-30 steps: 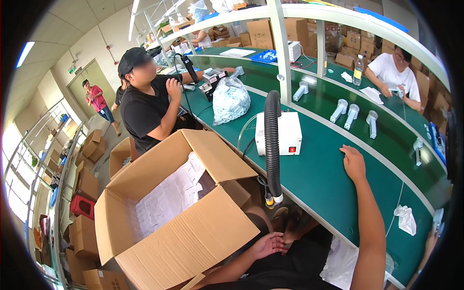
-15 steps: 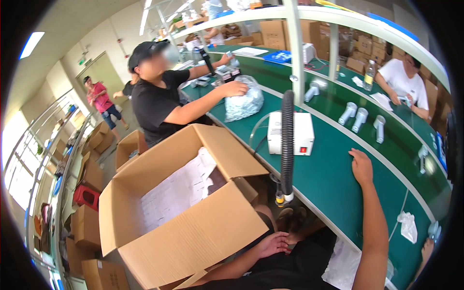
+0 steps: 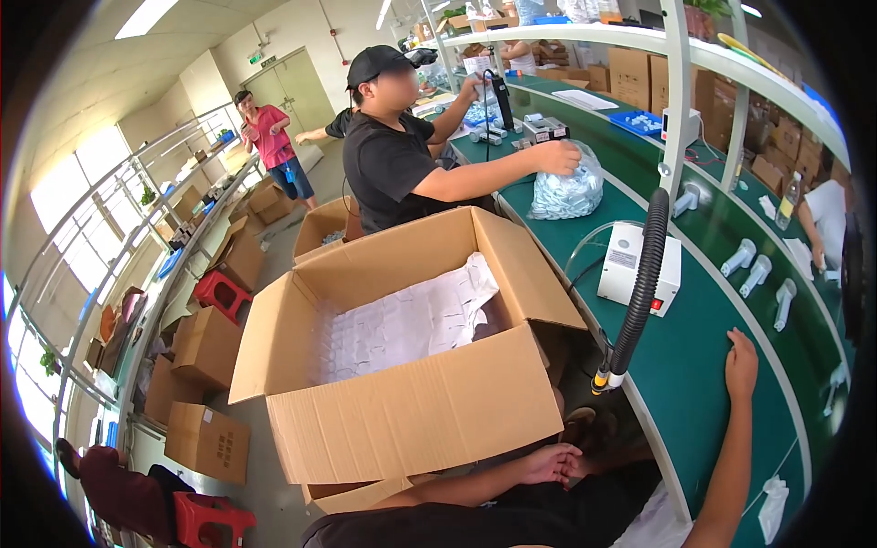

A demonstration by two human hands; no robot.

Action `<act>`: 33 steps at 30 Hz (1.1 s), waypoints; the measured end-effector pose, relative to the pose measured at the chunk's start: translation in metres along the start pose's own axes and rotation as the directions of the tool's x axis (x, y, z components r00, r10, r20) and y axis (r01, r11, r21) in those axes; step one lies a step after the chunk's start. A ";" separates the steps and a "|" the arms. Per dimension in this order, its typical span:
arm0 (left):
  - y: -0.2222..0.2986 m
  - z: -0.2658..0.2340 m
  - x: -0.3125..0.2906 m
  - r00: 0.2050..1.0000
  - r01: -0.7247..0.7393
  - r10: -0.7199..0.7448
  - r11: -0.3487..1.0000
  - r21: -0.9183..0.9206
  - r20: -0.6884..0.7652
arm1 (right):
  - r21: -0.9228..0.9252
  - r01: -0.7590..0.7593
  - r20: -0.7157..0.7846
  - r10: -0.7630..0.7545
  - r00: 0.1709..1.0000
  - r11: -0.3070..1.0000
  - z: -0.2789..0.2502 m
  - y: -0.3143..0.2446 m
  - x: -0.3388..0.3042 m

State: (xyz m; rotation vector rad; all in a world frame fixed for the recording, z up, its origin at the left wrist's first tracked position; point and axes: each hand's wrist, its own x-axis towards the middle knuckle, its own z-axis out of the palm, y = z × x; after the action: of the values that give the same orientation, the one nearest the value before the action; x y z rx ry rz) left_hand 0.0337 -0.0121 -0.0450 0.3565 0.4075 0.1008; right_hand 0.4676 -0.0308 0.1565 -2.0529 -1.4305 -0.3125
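Three pale parts slant across belt, heads away.

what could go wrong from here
The black hose hangs by the edge of the green bench, ahead of both hands, so a sweep of the right hand to the left might knock it. The cardboard box's open flap reaches toward that edge and could snag a sleeve. A co-worker's hand is on the clear bag; a tug might tip it.
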 end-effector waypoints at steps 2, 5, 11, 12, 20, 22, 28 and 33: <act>-0.001 0.006 -0.004 0.996 -0.078 0.084 0.986 0.145 -0.036 | -0.028 0.011 -0.006 -0.011 1.000 1.000 0.001 0.006 0.000; 0.015 0.056 -0.031 0.991 -0.067 0.119 0.810 0.583 -0.052 | -0.011 0.016 -0.024 -0.016 1.000 1.000 0.001 0.013 -0.003; 0.060 0.181 -0.140 0.947 -0.319 0.198 0.484 0.815 0.252 | 0.008 0.009 -0.037 -0.008 0.999 1.000 0.005 0.022 -0.004; 0.073 0.203 -0.159 0.933 -0.350 0.229 0.383 0.855 0.279 | 0.013 0.008 -0.035 -0.008 0.999 1.000 0.006 0.022 -0.004; 0.219 0.254 -0.215 0.682 -0.195 0.524 -0.543 0.817 0.510 | 0.039 -0.008 -0.042 0.010 0.999 0.999 -0.010 -0.002 -0.003; 0.257 0.249 -0.197 0.640 -0.041 0.599 -0.599 0.800 0.481 | 0.041 -0.018 -0.058 0.021 0.998 0.999 -0.011 0.003 -0.004; 0.311 0.215 -0.112 0.648 -0.036 0.474 -0.763 0.645 0.596 | 0.018 -0.005 -0.069 0.006 0.998 1.000 -0.013 -0.003 -0.001; 0.311 0.193 -0.086 0.684 -0.116 0.454 -0.706 0.699 0.571 | 0.064 -0.020 -0.090 0.026 0.996 0.998 -0.011 0.000 0.000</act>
State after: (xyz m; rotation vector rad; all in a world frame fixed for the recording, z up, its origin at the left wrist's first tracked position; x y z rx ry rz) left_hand 0.0257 0.2025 0.2643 2.6878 0.4136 0.6745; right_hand 0.4690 -0.0376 0.1654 -1.9775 -1.3442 -0.3421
